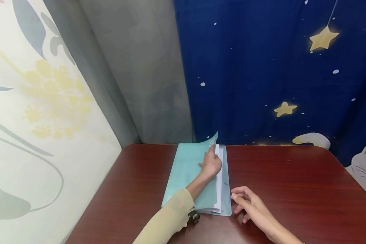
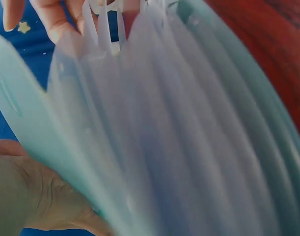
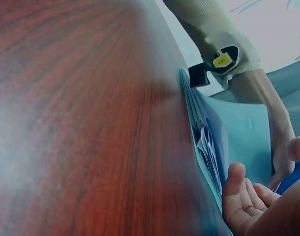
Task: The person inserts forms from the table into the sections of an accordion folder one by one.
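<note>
A teal folder (image 1: pixel 186 169) with clear plastic sleeves (image 2: pixel 159 123) inside lies on the dark red table, its cover lifted at the right side. My left hand (image 1: pixel 212 164) lies against the outside of that cover near its free edge, index finger extended and thumb pointing left. In the left wrist view the sleeves fan out beneath the raised cover. White paper (image 1: pixel 220 169) shows along the folder's right side. Just right of the folder's lower right edge is my right hand (image 1: pixel 250 206), fingers loosely bent and holding nothing.
The reddish-brown table (image 1: pixel 292 183) extends on both sides of the folder. Behind its far edge hang a grey curtain (image 1: pixel 149 74) and a blue star-patterned curtain (image 1: pixel 256 67). A patterned white wall (image 1: pixel 48 169) borders the left. A small black device (image 3: pixel 211 71) sits at the left wrist.
</note>
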The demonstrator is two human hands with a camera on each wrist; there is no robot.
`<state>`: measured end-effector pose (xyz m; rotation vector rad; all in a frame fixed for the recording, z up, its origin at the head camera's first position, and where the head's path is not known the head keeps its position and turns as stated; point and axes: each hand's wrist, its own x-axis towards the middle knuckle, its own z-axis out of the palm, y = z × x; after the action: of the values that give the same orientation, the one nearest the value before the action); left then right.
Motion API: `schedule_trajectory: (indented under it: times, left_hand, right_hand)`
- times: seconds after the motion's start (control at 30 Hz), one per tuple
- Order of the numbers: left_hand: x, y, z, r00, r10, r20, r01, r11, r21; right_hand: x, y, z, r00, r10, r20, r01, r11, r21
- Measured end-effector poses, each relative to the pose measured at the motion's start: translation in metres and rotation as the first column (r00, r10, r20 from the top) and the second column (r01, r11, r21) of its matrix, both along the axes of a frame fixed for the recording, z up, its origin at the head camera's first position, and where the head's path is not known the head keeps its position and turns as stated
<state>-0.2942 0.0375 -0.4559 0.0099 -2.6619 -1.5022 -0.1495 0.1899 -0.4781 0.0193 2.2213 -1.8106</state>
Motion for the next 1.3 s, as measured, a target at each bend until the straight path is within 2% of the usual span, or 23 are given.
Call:
schedule_trajectory:
  times: [0.17, 0.33, 0.43, 0.57, 0.63, 0.7, 0.77, 0.83, 0.97, 1.07, 1.23, 1.3]
  left_hand:
    - [0.002, 0.005, -0.005, 1.000, -0.001, 0.021, 0.002, 0.997, -0.072]
    - [0.004, 0.010, -0.012, 0.998, 0.001, 0.068, 0.007, 0.992, -0.123]
    - [-0.003, 0.013, -0.026, 0.994, 0.001, 0.107, 0.018, 0.986, -0.168]
    - [-0.018, 0.020, -0.051, 0.985, 0.005, 0.173, 0.042, 0.963, -0.267]
    - [-0.023, 0.022, -0.059, 0.979, 0.010, 0.205, 0.058, 0.946, -0.320]
    - [-0.025, 0.024, -0.062, 0.975, 0.012, 0.223, 0.065, 0.940, -0.335]
    - [-0.025, 0.023, -0.061, 0.973, 0.016, 0.230, 0.061, 0.944, -0.324]
    - [-0.024, 0.023, -0.054, 0.973, 0.019, 0.228, 0.048, 0.957, -0.286]
    - [-0.014, 0.019, -0.028, 0.966, 0.015, 0.259, 0.051, 0.968, -0.246]
    - [-0.003, 0.014, -0.007, 0.948, -0.008, 0.317, 0.084, 0.970, -0.227]
    - [-0.001, 0.003, 0.004, 0.934, -0.048, 0.354, 0.090, 0.991, -0.103]
    - [0.000, -0.003, 0.008, 0.934, -0.071, 0.350, 0.110, 0.989, -0.095]
  right_hand:
    - [0.001, 0.000, 0.000, 1.000, -0.008, -0.012, 0.008, 1.000, 0.005]
    - [0.002, -0.003, 0.001, 0.999, -0.040, -0.029, 0.040, 0.999, 0.008]
    - [0.004, -0.005, 0.003, 0.999, -0.040, -0.032, 0.040, 0.999, 0.013]
    - [0.006, -0.005, 0.005, 0.999, -0.040, -0.030, 0.041, 0.999, 0.028]
    - [0.007, -0.004, 0.007, 0.999, -0.044, -0.030, 0.045, 0.998, 0.032]
    - [0.008, -0.004, 0.007, 0.998, -0.044, -0.033, 0.045, 0.998, 0.036]
    - [0.009, -0.005, 0.008, 0.998, -0.040, -0.043, 0.041, 0.998, 0.042]
    - [0.011, -0.005, 0.008, 0.997, -0.032, -0.067, 0.035, 0.998, 0.054]
    - [0.012, -0.005, 0.009, 0.992, -0.027, -0.120, 0.040, 0.994, 0.106]
    - [0.014, -0.004, 0.010, 0.992, -0.033, -0.124, 0.052, 0.987, 0.151]
    - [0.017, -0.002, 0.011, 0.994, -0.024, -0.108, 0.045, 0.978, 0.204]
    - [0.017, -0.001, 0.012, 0.993, -0.016, -0.115, 0.042, 0.974, 0.221]
